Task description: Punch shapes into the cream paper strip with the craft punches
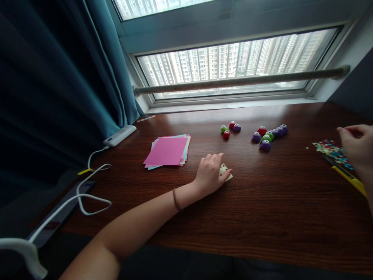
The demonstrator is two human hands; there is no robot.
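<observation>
One half-open left hand (208, 175) touches a spotted card (223, 168). Colored bits (332, 151) lie at nine o'clock from the right hand (359, 151), pinched, contents unclear.

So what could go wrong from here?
The right hand is right by the loose tiny pieces, so a brush could scatter them. The yellow tool lies close to that hand too; its dark end might be sharp, I can't tell. The small pale card is partly under the left hand and might slide if that hand shifts.
</observation>
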